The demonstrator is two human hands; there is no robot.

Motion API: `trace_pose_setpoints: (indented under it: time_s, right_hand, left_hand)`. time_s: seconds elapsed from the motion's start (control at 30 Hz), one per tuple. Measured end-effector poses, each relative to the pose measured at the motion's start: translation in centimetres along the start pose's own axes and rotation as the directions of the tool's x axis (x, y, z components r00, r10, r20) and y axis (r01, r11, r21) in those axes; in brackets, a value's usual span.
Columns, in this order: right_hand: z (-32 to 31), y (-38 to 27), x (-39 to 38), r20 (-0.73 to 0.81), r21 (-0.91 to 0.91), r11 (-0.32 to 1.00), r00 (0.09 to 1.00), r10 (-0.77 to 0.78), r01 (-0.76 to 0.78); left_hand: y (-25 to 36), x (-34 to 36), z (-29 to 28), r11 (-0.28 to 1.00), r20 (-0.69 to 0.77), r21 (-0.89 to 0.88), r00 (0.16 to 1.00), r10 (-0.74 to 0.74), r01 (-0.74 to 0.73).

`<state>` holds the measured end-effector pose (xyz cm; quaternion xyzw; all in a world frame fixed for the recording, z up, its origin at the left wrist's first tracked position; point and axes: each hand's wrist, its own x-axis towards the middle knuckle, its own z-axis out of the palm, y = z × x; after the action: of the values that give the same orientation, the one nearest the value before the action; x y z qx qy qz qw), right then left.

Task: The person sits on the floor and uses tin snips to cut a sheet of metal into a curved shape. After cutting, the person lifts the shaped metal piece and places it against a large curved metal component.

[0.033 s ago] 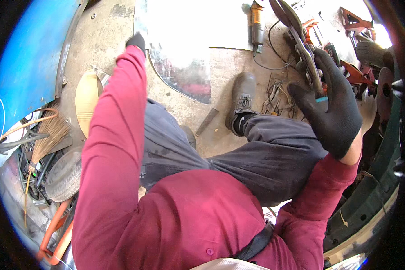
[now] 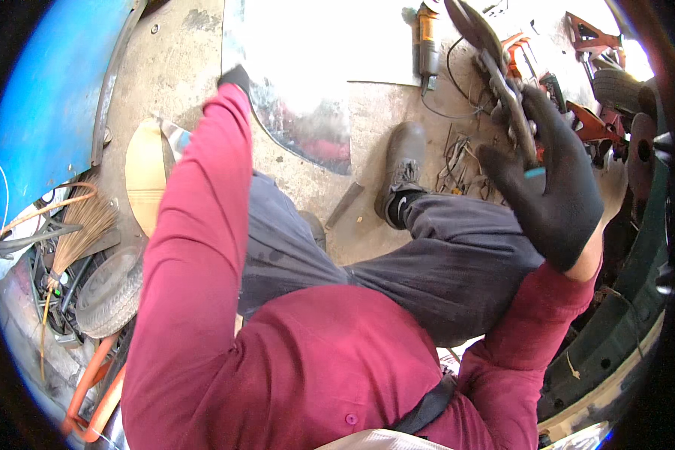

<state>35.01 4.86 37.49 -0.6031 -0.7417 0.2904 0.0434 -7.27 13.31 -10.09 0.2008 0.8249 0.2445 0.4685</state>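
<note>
Two hands in black gloves [image 2: 577, 217] reach forward over a stained floor [image 2: 180, 52]. The left hand [image 2: 236, 76] is at the left edge of a shiny metal sheet [image 2: 300, 124]; its fingers are mostly hidden, so I cannot tell whether they are closed on it. The sheet lies on the floor ahead of the person, its near side curving. The right hand [image 2: 551, 184] is spread around the lower end of a long dark metal tool [image 2: 511, 105], thumb on one side, fingers on the other; whether it grips firmly, I cannot tell. A small teal patch [image 2: 535, 172] shows beside the thumb.

A white logo-like mark stands out on the dark sock [image 2: 403, 206] in the right boot [image 2: 405, 154]. Any lettering on the orange and dark power tool [image 2: 429, 45] is too small to read. To the left are a tan oval piece [image 2: 144, 169], a straw broom [image 2: 84, 225], a tyre [image 2: 109, 292] and a blue panel [image 2: 52, 82]
</note>
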Motion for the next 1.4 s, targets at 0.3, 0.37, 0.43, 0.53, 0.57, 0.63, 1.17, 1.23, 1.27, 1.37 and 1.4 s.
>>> trace_pose_setpoints:
  time_s: [0.3,0.37,0.43,0.53,0.57,0.63,1.17,1.23,1.27,1.37,1.4]
  right_hand:
    - [0.8,1.6,0.6,0.116,0.083,0.994,0.990,-0.086,0.077]
    - [-0.1,2.2,-0.1,0.066,-0.006,0.998,0.996,-0.060,0.061]
    - [-0.4,2.1,-0.2,0.058,-0.012,0.998,0.997,-0.055,0.056]
    - [-0.3,1.9,0.8,0.065,0.070,0.989,0.989,-0.136,0.131]
    - [-0.5,2.1,0.9,0.049,0.142,0.971,0.978,-0.203,0.194]
    - [-0.4,2.1,1.3,0.095,0.121,0.981,0.982,-0.163,0.151]
    - [-0.1,1.8,0.9,0.133,0.059,0.994,0.987,-0.095,0.087]
    - [-0.1,0.7,1.0,0.176,0.079,0.997,0.984,-0.012,-0.002]
    - [0.2,0.3,1.2,0.164,0.072,0.997,0.986,-0.030,0.018]
    - [1.4,-0.4,1.7,0.174,0.044,0.997,0.982,-0.072,0.065]
    - [1.6,-0.8,1.6,0.180,0.014,0.997,0.981,-0.072,0.070]
  left_hand:
    - [-12.3,2.8,5.4,0.848,-0.165,0.528,0.985,0.053,0.043]
    - [-7.0,-4.4,11.7,0.980,-0.191,0.198,0.982,0.009,0.030]
    - [-6.2,-5.1,12.3,0.980,-0.200,0.193,0.980,-0.017,0.056]
    - [-12.1,4.5,5.6,0.929,-0.292,0.329,0.954,-0.071,0.169]
    - [-13.2,8.3,-0.4,0.906,-0.350,0.374,0.935,-0.060,0.198]
    - [-13.4,7.2,2.9,0.905,-0.283,0.375,0.954,-0.095,0.201]
    - [2.0,-8.5,2.8,0.887,-0.430,-0.004,0.801,0.416,-0.462]
    - [1.3,-8.1,4.3,0.872,-0.556,-0.088,0.750,0.358,-0.482]
    - [1.9,-9.4,5.1,0.841,-0.609,-0.102,0.702,0.369,-0.531]
    - [1.1,-12.5,7.0,0.965,-0.423,-0.137,0.894,0.148,-0.225]
    - [0.1,-12.5,8.3,0.979,-0.312,-0.196,0.950,-0.011,-0.053]
